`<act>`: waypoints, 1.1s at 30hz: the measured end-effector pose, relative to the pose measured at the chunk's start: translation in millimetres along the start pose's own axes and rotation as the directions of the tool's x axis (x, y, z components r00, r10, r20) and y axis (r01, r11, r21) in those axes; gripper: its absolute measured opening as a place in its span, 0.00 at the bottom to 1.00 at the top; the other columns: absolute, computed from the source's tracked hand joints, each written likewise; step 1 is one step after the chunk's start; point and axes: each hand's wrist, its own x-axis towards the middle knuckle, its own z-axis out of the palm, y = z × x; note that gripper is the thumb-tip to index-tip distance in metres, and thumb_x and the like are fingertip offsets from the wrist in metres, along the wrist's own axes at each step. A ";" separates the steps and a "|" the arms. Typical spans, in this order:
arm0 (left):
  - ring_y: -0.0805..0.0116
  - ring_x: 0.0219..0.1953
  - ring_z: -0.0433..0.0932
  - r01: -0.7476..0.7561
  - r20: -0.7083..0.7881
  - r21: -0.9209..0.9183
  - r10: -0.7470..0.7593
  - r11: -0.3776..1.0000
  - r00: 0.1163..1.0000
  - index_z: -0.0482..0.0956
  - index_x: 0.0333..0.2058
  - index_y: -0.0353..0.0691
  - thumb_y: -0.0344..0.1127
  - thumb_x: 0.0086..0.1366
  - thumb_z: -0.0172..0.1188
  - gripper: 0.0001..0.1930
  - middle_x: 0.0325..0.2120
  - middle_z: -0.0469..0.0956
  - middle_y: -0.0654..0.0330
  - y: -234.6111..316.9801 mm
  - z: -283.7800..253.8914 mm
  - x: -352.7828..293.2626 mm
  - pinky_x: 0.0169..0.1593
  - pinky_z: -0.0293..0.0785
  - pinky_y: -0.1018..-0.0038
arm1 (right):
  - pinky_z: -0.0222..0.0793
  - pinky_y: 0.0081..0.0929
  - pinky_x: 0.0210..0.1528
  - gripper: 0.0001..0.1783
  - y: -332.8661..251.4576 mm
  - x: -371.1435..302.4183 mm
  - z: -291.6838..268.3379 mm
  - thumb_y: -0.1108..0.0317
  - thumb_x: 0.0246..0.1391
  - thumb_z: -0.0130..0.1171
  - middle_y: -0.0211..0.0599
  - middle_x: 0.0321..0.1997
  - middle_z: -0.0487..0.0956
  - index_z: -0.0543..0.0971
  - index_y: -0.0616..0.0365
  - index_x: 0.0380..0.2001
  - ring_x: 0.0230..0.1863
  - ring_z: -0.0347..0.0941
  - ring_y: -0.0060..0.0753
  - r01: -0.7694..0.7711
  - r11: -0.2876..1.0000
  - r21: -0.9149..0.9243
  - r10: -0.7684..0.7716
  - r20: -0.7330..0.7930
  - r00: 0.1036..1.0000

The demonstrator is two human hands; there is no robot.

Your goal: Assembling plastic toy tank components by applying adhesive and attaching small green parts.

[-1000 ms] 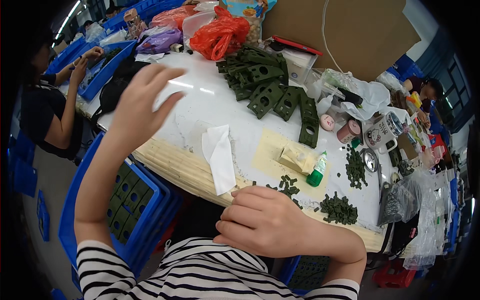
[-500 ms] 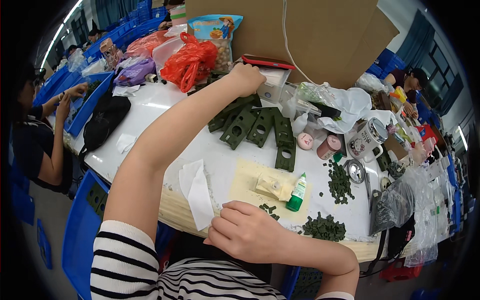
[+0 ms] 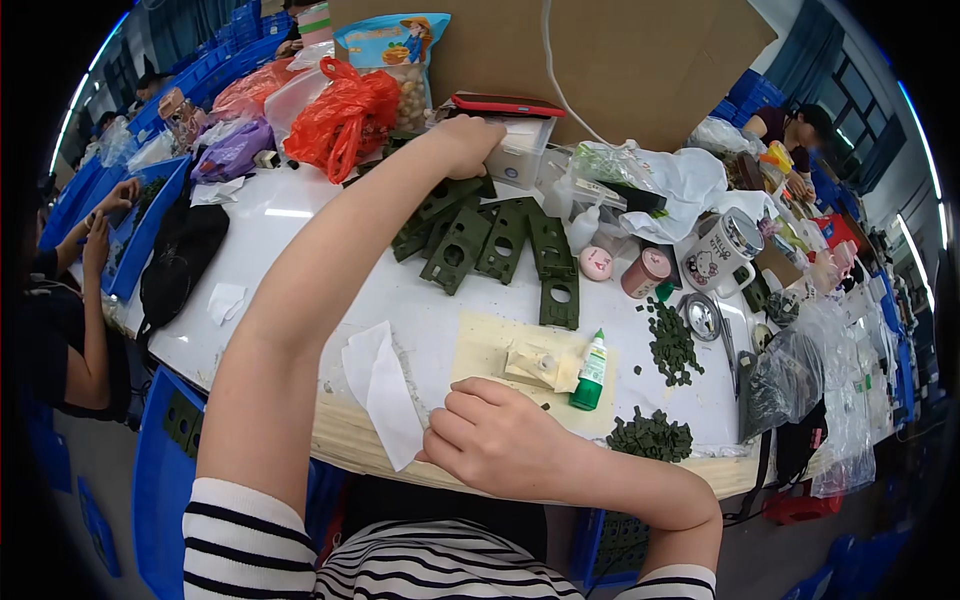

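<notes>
My left hand (image 3: 468,147) reaches to the back of the table, beside a clear plastic box (image 3: 519,160) with a red-edged flat device (image 3: 507,104) on top. Its fingertips are hidden, above the far end of a pile of dark green perforated plates (image 3: 459,250). Close to the front edge, my right hand (image 3: 497,440) is closed, fingers curled in; whatever they may hold is hidden. Just beyond it lies a cream, tape-wrapped block (image 3: 533,364) on a yellowish sheet (image 3: 480,345). A green-and-white glue bottle (image 3: 592,375) is next to the block.
Small dark green pieces lie in a near heap (image 3: 650,436) and a farther heap (image 3: 674,343). White paper (image 3: 385,395) hangs over the front edge. A mug (image 3: 720,255), a pink can (image 3: 646,273) and plastic bags (image 3: 345,120) crowd the back and right. Another person (image 3: 85,300) works at left.
The whole view has shifted slightly, with the table appearing higher and more to the left. Both hands keep nearly the same pose. My right hand now covers most of the few loose green pieces beside it.
</notes>
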 end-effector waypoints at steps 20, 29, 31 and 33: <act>0.69 0.48 0.70 -0.407 -0.498 -0.774 -0.069 0.486 0.865 0.62 0.62 0.33 0.22 0.49 0.69 0.40 0.46 0.64 0.57 77.3 13.0 -187.6 0.57 0.69 0.73 | 0.75 0.38 0.37 0.09 143.2 -145.9 -87.1 0.64 0.46 0.68 0.43 0.26 0.83 0.83 0.59 0.27 0.30 0.80 0.45 -0.958 0.180 -0.222 0.983 0.006 0.183; 0.68 0.47 0.69 -0.456 -0.542 -0.725 -0.019 0.516 0.840 0.71 0.58 0.30 0.22 0.48 0.71 0.35 0.45 0.65 0.56 73.4 21.9 -199.7 0.52 0.72 0.75 | 0.73 0.31 0.34 0.11 161.4 -168.1 -77.8 0.67 0.40 0.72 0.42 0.23 0.82 0.82 0.63 0.23 0.26 0.78 0.36 -0.988 0.121 -0.101 0.987 0.121 0.108; 0.66 0.45 0.71 -0.464 -0.557 -0.762 -0.093 0.451 0.825 0.70 0.58 0.30 0.24 0.47 0.72 0.36 0.44 0.68 0.55 81.9 21.8 -200.0 0.48 0.73 0.75 | 0.73 0.30 0.32 0.09 150.2 -154.4 -83.2 0.69 0.42 0.71 0.41 0.22 0.81 0.81 0.63 0.23 0.25 0.77 0.33 -0.984 0.155 -0.083 0.987 0.048 0.152; 0.65 0.44 0.72 -0.476 -0.572 -0.737 -0.068 0.479 0.817 0.70 0.58 0.31 0.25 0.47 0.73 0.37 0.42 0.69 0.54 84.7 21.2 -206.7 0.46 0.73 0.74 | 0.70 0.25 0.29 0.06 126.4 -122.3 -90.2 0.74 0.48 0.67 0.37 0.22 0.80 0.80 0.65 0.25 0.24 0.75 0.24 -0.965 0.255 0.063 0.966 -0.056 0.252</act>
